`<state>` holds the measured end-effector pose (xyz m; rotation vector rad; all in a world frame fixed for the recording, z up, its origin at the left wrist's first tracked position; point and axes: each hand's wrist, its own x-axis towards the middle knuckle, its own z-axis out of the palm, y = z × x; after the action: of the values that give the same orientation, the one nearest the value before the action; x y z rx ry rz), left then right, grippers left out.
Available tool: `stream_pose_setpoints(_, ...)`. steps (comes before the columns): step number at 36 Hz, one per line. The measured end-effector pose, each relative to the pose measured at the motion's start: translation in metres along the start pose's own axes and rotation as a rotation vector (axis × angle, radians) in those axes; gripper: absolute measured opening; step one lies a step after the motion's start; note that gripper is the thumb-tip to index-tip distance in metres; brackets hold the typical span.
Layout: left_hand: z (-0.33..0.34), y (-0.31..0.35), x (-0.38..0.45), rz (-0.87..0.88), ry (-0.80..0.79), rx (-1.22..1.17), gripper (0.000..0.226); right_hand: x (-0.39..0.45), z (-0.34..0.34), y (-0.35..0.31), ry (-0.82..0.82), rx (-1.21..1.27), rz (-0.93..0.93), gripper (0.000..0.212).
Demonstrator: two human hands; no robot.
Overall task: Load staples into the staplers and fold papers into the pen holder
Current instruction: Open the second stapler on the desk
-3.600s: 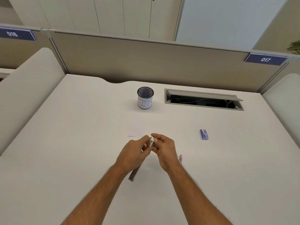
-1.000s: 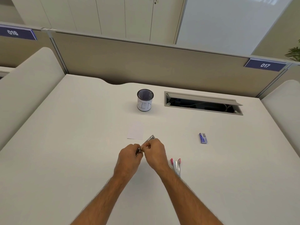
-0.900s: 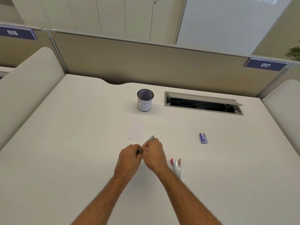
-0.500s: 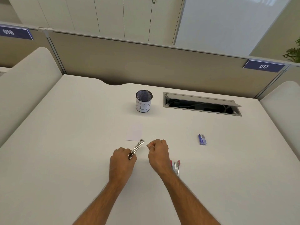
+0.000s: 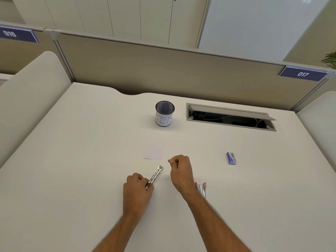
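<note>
My left hand (image 5: pixel 137 190) grips the near end of a silver stapler (image 5: pixel 156 175) that points away toward the upper right, just above the desk. My right hand (image 5: pixel 181 169) is curled to the right of it, and its fingertips pinch a small strip of staples (image 5: pixel 169 160). A pink stapler (image 5: pixel 201 188) lies on the desk, partly hidden behind my right wrist. A small white paper (image 5: pixel 153 150) lies flat beyond my hands. The mesh pen holder (image 5: pixel 164 114) with a white label stands farther back.
A blue staple box (image 5: pixel 231 158) lies to the right on the white desk (image 5: pixel 72 160). An open cable tray (image 5: pixel 230 117) is set into the desk at the back right. A beige partition (image 5: pixel 163 70) closes the far edge.
My hands were together on the silver stapler; they have come apart. The left hand has moved left and nearer with the stapler, while the right has drawn away pinching the strip.
</note>
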<state>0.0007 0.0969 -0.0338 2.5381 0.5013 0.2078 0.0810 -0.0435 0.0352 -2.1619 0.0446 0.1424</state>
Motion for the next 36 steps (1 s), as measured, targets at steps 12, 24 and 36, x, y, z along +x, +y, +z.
stream_pose_setpoints(12,-0.015,-0.005,0.002,0.068,0.084,-0.122,0.05,0.012,0.006,-0.004,-0.008,0.048,-0.01,0.028)
stream_pose_setpoints(24,-0.049,0.053,0.088,0.119,0.016,-0.213,0.025,0.041,0.004,-0.018,0.038,0.059,-0.033,0.021)
stream_pose_setpoints(36,-0.057,0.086,0.151,0.083,0.02,-0.145,0.021,0.113,-0.005,-0.048,0.11,0.092,-0.046,0.013)
